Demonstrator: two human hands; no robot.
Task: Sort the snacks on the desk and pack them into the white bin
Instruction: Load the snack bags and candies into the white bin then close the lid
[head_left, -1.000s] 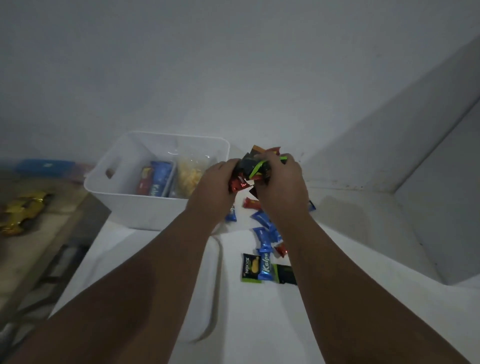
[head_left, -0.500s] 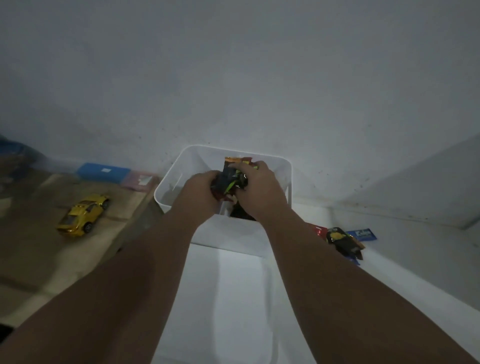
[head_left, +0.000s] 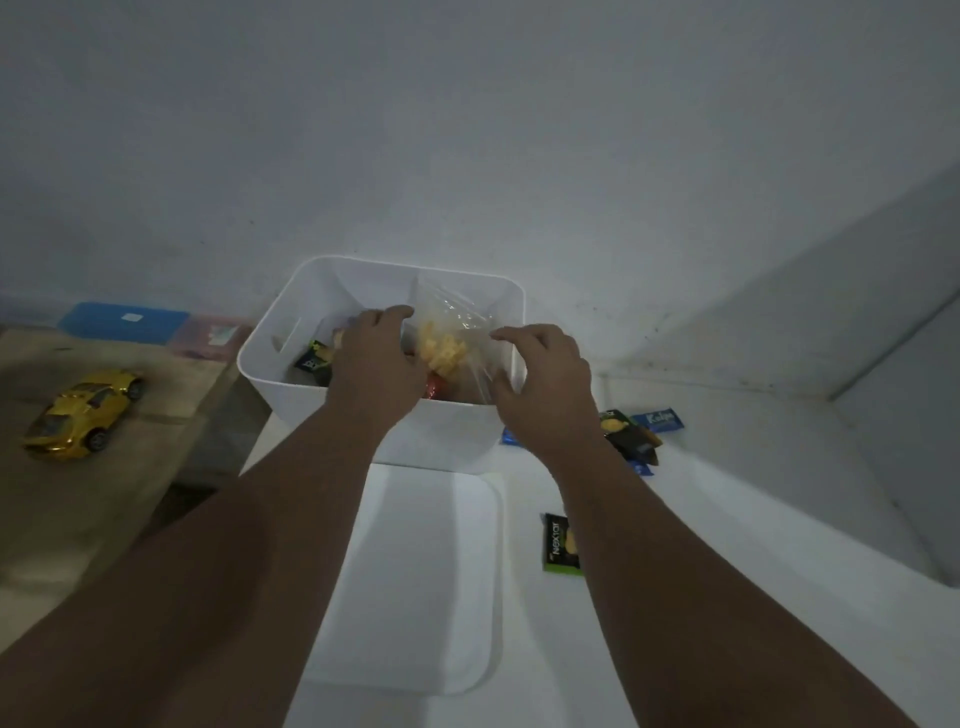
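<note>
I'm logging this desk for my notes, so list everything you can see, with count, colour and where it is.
bin: one, white, back of the desk
clear bag: one, yellow pieces inside, in the bin
dark packet: one, black, bin's left side
red wrapper: one, in the bin, partly hidden
lid: one, white, flat before the bin
Nextar packet: one, black and green, right of lid
loose snacks: several, blue and black, right of bin
toy car: one, gold, left surface
flat boxes: two, blue and pink, far left
left hand: in the bin
right hand: on the bag
</note>
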